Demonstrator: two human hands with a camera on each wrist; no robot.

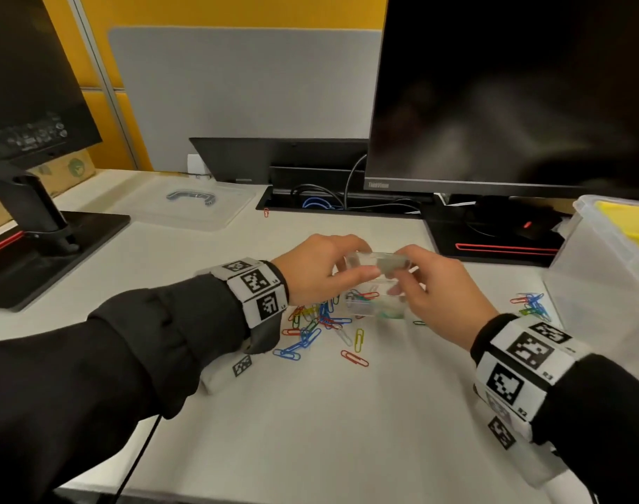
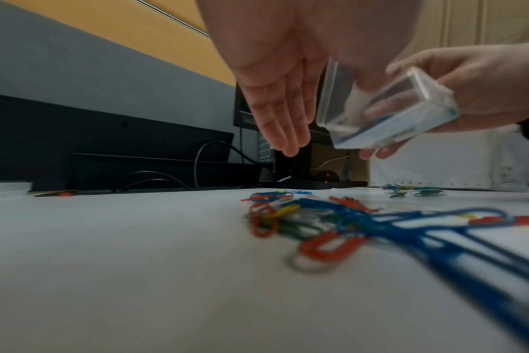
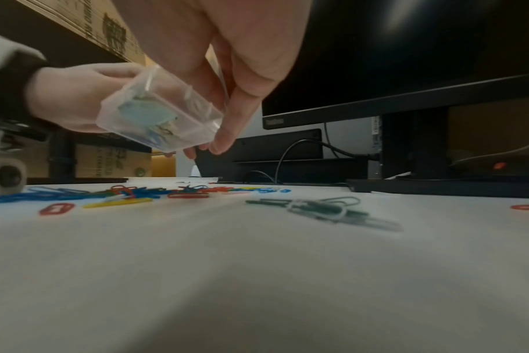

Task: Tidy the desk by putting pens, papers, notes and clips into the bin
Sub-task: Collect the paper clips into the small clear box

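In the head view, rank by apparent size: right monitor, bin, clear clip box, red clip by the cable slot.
1. Right monitor
2. Bin, partly cut off by the frame
3. Clip box, in both hands
4. Red clip

The monitor point(image 1: 510, 103) bezel reads "ThinkVision".

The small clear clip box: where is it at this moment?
In the head view the clear clip box is held off the desk between the left hand and right hand, at centre, just above the scattered paper clips.
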